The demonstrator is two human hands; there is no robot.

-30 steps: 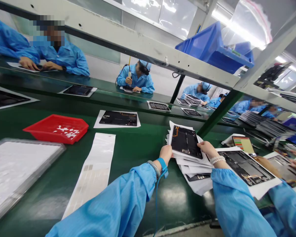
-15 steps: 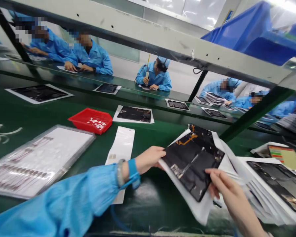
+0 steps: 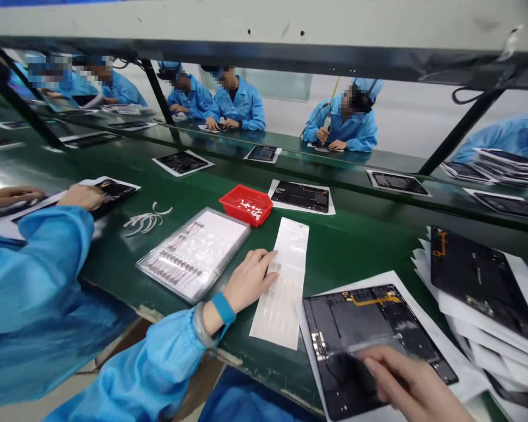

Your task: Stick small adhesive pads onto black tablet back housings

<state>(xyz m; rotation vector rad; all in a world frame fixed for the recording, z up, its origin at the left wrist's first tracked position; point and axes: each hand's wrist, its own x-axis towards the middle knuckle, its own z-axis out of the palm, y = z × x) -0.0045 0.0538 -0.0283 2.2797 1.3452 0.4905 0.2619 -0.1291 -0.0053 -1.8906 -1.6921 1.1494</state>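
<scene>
My left hand (image 3: 251, 276) rests at the left edge of a white strip of stickers (image 3: 290, 252), its fingers stretched out and the thumb apart. In front of me a black tablet housing (image 3: 356, 319) with an orange flex cable lies on a white sheet (image 3: 405, 287). Over its lower part is my right hand (image 3: 407, 378), thumb and index finger pinched together. Whatever is between those fingertips is too blurred to make out. A pale, see-through strip (image 3: 347, 350) runs across the housing beside the fingertips.
Left of the strip stand a clear-edged tray (image 3: 202, 246) of small wired parts and a red bin (image 3: 246, 205) with white bits. More housings on sheets are stacked (image 3: 484, 281) at right. A co-worker's hand (image 3: 81, 196) works at far left. A shelf beam (image 3: 264, 29) crosses overhead.
The housing has gone from being held tilted in my left hand to lying on the bench. My left hand has moved to the sticker strip. The view has turned left.
</scene>
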